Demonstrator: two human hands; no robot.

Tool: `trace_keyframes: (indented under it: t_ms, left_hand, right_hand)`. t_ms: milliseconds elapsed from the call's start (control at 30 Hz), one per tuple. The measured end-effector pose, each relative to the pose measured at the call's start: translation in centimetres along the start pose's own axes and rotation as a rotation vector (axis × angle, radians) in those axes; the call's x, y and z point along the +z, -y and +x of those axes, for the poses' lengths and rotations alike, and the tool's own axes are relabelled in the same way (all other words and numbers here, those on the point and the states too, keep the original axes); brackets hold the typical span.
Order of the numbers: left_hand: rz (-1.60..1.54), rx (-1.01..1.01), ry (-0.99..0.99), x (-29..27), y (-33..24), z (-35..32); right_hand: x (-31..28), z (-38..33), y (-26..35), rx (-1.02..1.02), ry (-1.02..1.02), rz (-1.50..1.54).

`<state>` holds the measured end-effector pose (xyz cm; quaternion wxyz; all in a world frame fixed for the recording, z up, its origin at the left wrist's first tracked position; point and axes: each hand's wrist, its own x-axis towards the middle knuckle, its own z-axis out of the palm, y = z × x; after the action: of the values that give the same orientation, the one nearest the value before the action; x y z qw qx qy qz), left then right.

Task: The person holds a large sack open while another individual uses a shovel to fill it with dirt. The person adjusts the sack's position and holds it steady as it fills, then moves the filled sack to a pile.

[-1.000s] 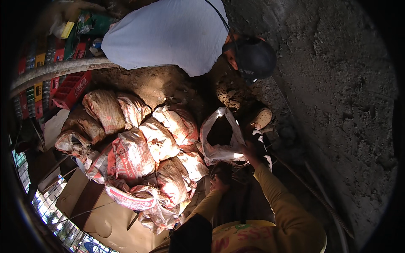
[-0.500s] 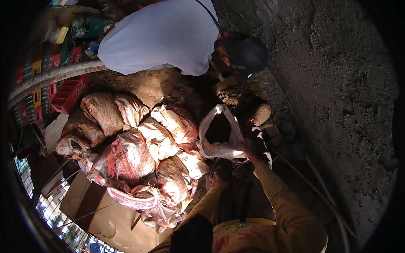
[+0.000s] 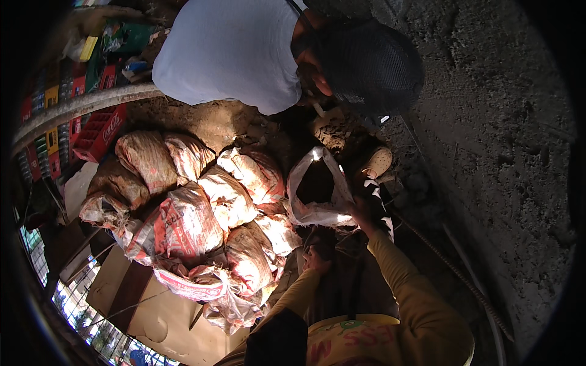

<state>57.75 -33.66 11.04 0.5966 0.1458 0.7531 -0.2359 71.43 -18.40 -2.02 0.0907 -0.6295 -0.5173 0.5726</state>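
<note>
So starting over on the left we've got the red crates (image 3: pixel 101 131) stacked by the pale rail, then the heap of filled sacks (image 3: pixel 195 219) piled on the ground, most of them tied or folded shut. Just right of the heap sits the open sack (image 3: pixel 317 189), mouth gaping upward and dark inside. Our left hand (image 3: pixel 316 257) is low on its near edge; it's shadowy there, so we can't tell how tight the fingers are or whether they really have cloth. Our right hand (image 3: pixel 360 210) is curled shut on the sack's right rim, pulling it taut. Beyond it a person in a white shirt (image 3: pixel 232 52) bends over a dirt clod (image 3: pixel 332 131). We reckon the trick here is to keep both sides of the mouth stretched wide and steady, rim held up so nothing spills. Compared with a second ago, hardly anything differs: same grip, same sack spot, the other person just leaning a bit further in.
</note>
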Motion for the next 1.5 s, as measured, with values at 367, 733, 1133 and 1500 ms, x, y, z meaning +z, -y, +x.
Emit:
trace_keyframes:
  t_ms: [367, 733, 1133, 1500]
  left_hand:
    - [-0.009, 0.009, -0.051, 0.9, 1.0, 0.6]
    - [-0.058, -0.032, 0.005, 0.9, 1.1, 0.7]
    - [-0.054, -0.039, -0.001, 0.9, 1.2, 0.6]
    - [-0.349, 0.1, -0.147, -1.1, 4.0, 5.5]
  right_hand:
    - [-0.3, -0.3, 1.9, -0.026, 0.047, 0.032]
    - [0.4, 0.0, 0.1, 0.069, 0.062, -0.019]
    - [0.6, 0.2, -0.2, 0.117, 0.078, -0.022]
    - [-0.9, -0.4, 3.5, 0.091, 0.127, -0.102]
